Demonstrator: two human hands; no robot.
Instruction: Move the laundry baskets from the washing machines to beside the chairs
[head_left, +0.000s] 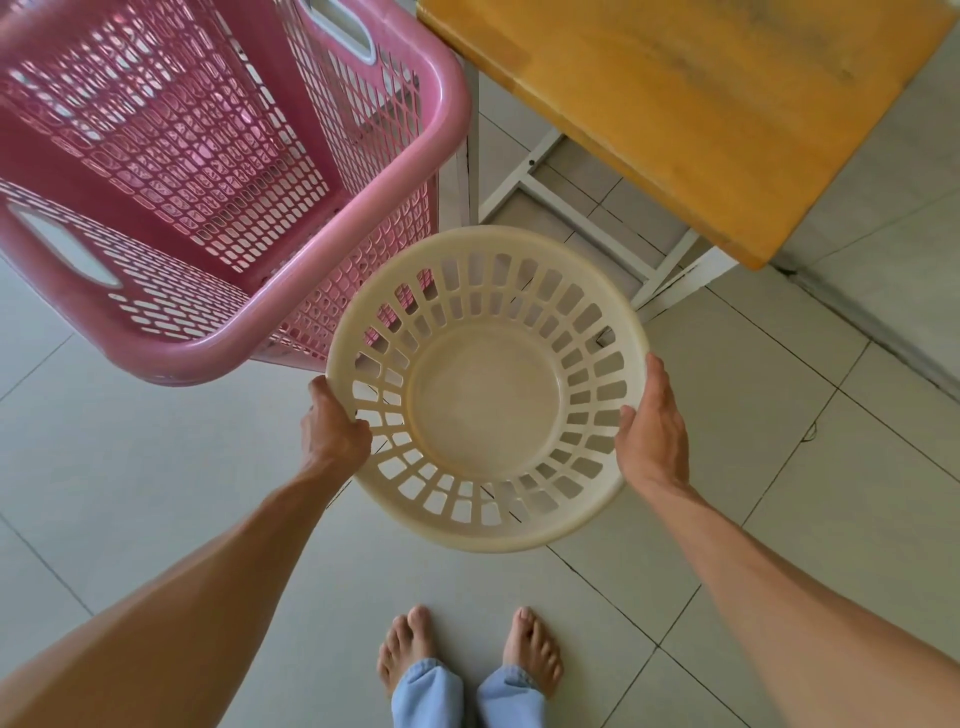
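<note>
A round cream laundry basket (485, 410) with slotted walls is held over the tiled floor, empty. My left hand (332, 428) grips its left rim and my right hand (652, 431) grips its right rim. Just behind it to the left stands a tall pink rectangular laundry basket (208, 171), also empty, its near corner almost touching the cream basket. Whether the cream basket rests on the floor or hangs just above it is unclear.
A wooden seat or table top (701, 104) on a white metal frame (587, 218) stands at the back right. Pale floor tiles (779, 493) spread around. My bare feet (467, 649) are below the basket.
</note>
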